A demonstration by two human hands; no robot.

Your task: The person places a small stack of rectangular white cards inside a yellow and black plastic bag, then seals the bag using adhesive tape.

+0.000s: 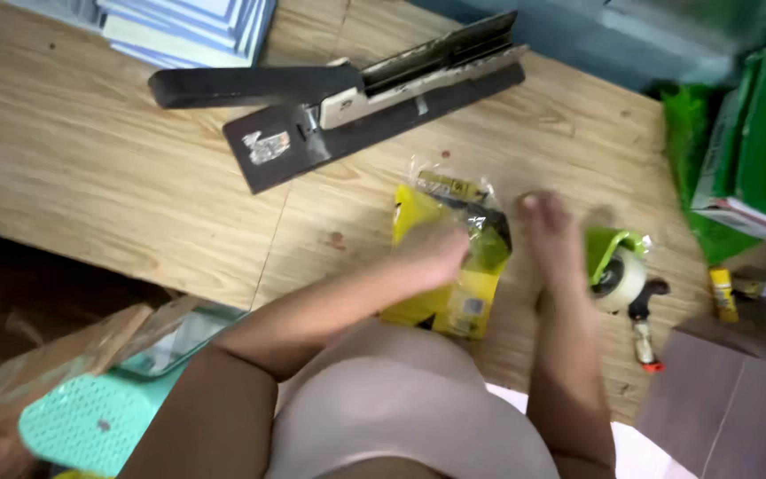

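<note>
Left hand (441, 253) is pressing down on the yellow packet (454, 266) mid-frame, fingers curled over it. Right hand (547, 235) is blurry, looks spread and empty. Tape dispenser (618, 270) sits just beside it, easy to knock.

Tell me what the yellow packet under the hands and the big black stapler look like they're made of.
The yellow packet looks like thin glossy plastic film: it crinkles and throws glare near its clear top, where the left hand rests. The big stapler seems to be painted black metal with a matte, scuffed finish and a paler, probably bare metal, magazine rail. It lies on a wood-grain table.
</note>
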